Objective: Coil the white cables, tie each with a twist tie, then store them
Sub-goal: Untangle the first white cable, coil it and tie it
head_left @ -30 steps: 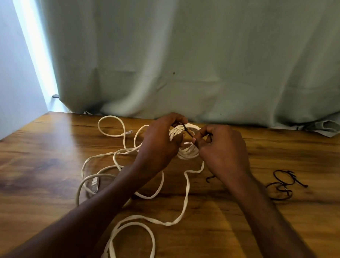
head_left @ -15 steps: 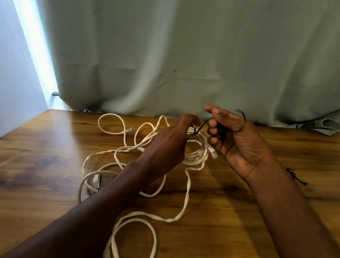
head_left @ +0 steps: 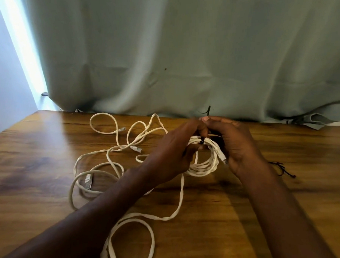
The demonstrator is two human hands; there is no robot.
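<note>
I see a coiled white cable [head_left: 204, 162] mid-frame, black twist tie [head_left: 202, 141] wrapped round its top; loose white cables [head_left: 115, 163] sprawl left.

1 head camera is looking forward and down, sitting close over the wooden table [head_left: 248, 213]. It is facing the curtain [head_left: 180, 49] behind.

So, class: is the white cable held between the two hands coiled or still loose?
Coiled. The cable bundle forms stacked loops, with a black twist tie around its top, held between the left hand and right hand.
</note>
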